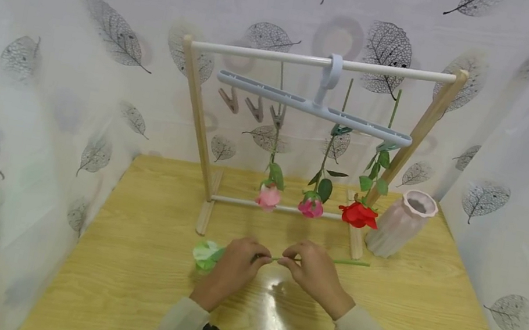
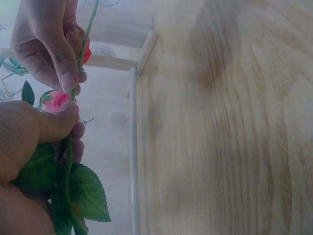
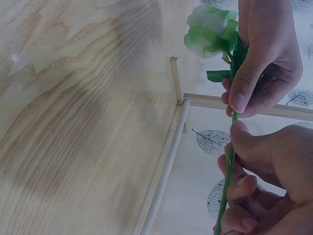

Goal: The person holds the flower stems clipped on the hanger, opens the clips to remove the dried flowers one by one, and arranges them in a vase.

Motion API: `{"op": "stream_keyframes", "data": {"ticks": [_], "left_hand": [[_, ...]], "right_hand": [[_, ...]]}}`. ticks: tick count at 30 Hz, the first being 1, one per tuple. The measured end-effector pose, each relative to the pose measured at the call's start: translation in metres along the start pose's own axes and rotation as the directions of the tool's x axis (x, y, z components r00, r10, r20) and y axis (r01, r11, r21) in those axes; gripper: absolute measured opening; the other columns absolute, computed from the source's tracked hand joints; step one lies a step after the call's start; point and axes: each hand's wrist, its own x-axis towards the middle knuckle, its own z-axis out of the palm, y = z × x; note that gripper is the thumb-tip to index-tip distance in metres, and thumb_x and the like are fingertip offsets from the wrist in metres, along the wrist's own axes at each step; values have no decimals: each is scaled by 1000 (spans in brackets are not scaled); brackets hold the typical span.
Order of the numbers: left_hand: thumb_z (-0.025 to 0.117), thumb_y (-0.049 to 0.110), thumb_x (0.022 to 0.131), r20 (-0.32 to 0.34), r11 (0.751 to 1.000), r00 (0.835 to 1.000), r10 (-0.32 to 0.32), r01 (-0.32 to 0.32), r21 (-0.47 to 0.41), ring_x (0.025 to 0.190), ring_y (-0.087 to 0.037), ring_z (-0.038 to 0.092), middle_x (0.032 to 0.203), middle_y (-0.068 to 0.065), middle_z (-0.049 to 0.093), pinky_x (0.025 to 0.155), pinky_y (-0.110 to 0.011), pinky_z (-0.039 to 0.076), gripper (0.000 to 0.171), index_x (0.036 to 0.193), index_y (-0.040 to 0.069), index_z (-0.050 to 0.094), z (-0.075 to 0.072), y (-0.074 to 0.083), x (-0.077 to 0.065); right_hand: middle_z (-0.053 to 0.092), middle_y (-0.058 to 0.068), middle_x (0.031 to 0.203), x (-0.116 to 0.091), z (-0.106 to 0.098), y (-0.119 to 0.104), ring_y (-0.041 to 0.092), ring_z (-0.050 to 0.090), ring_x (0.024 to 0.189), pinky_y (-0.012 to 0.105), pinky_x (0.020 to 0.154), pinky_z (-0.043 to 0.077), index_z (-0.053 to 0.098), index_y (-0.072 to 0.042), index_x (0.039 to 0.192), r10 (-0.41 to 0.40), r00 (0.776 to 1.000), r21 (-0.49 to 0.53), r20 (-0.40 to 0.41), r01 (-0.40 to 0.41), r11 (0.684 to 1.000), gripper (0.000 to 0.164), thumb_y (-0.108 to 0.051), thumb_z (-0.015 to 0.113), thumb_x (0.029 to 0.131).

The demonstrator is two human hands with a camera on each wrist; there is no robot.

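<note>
A green-and-white artificial rose lies sideways low over the table, its bloom at the left and its green stem running right. Just below the bloom, my left hand pinches the stem between thumb and fingers. My right hand pinches it a little farther along, the fingertips of both hands close together. Seen from the right wrist, the pale bloom is beyond the left hand. A serrated leaf hangs beside the left hand in the left wrist view.
Behind the hands stands a wooden rack carrying a grey-blue hanger. Clips hold a pink rose, a magenta rose and a red rose upside down. Two clips hang without flowers. A ribbed vase stands right.
</note>
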Motion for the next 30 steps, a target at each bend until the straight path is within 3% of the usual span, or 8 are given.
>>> {"op": "stream_keyframes", "data": {"ticks": [7,14,18,24,30], "left_hand": [[76,14,91,-14,1000,1000,15,-15,7,78,-11,63,87,-1,71,72,-24,54,7,92,7,79,3,0,0],[76,14,91,1,999,999,35,-35,29,80,-9,63,88,1,72,80,-30,55,6,94,9,79,3,1,-2],[76,15,92,13,998,999,39,-39,43,78,-8,63,88,0,73,74,-24,55,8,95,9,80,2,2,-3],[76,12,91,-5,996,997,80,-80,49,80,-11,67,88,-1,74,77,-26,57,6,94,7,79,3,1,-3],[77,11,91,-3,996,997,82,-82,23,79,-10,67,88,-1,74,72,-21,56,5,94,7,79,2,3,-4]], "right_hand": [[69,-3,83,1,0,-4,16,67,79,35,70,58,78,-13,82,24,999,-7,21,-24,1000,7,-14,85,83],[65,-2,83,-4,0,-4,15,62,73,25,61,52,74,-11,81,17,1000,-9,24,-17,1000,9,-8,83,83],[64,-3,83,-6,-1,-2,14,62,71,24,59,51,73,-10,81,-4,1000,-24,6,5,1000,11,-8,84,82],[64,-4,82,-7,-2,-2,13,62,70,23,58,50,73,-11,81,-18,1000,-29,-9,17,999,11,-8,84,82],[62,-6,80,-8,-3,-3,12,62,70,23,57,50,73,-12,79,-12,1000,-47,-12,12,999,14,-5,85,80]]}}
